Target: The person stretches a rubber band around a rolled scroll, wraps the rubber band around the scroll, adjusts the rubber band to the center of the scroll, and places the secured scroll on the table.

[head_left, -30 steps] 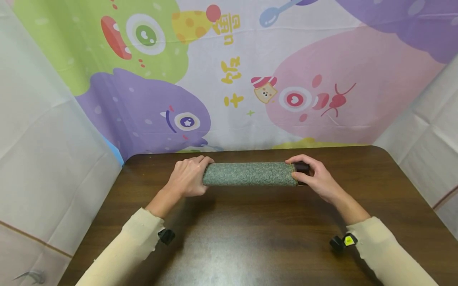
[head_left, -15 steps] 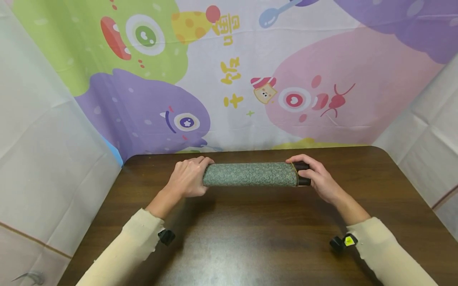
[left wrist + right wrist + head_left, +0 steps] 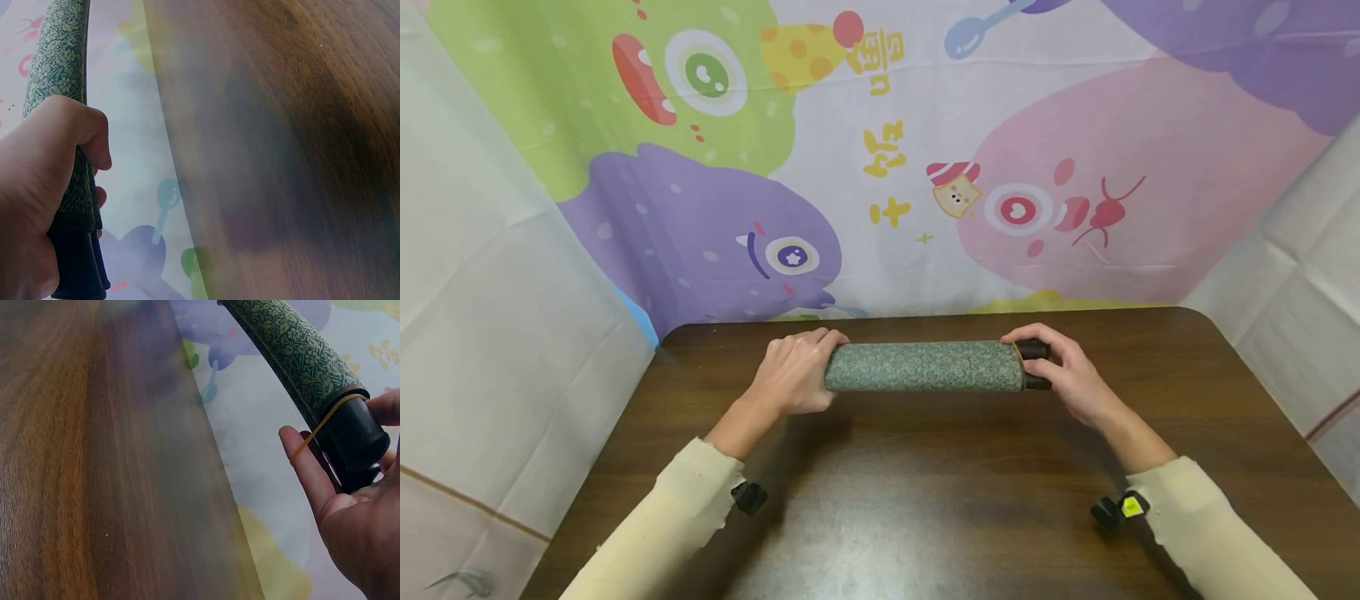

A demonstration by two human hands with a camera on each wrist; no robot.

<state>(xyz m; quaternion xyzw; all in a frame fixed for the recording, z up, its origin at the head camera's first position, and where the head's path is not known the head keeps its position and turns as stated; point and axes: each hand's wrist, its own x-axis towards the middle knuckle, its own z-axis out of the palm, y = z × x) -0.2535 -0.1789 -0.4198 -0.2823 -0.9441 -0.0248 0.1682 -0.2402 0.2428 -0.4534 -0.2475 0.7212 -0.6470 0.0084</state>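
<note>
A rolled scroll (image 3: 925,367) in green floral cloth lies level above the far part of the table, its paired dark rod ends (image 3: 357,439) jutting out on the right. My left hand (image 3: 793,371) grips its left end, thumb and fingers wrapped around it; black rod ends (image 3: 78,262) stick out below that grip in the left wrist view. At the other end my right hand (image 3: 1071,375) has its fingers around the rods. A thin yellow rubber band (image 3: 328,417) crosses the scroll's edge and is hooked and stretched by a right digit. The far side of the band is hidden.
The brown wooden table (image 3: 917,500) has rounded far corners. Right behind it hangs a cloth backdrop (image 3: 880,275) printed with cartoon monsters; pale sheets (image 3: 490,275) flank both sides. Small black devices (image 3: 748,497) sit at both wrists.
The right thumb has drawn back from the scroll's cloth edge to the rod ends, baring more of the dark rods and the stretched band. The left hand and scroll stay almost still.
</note>
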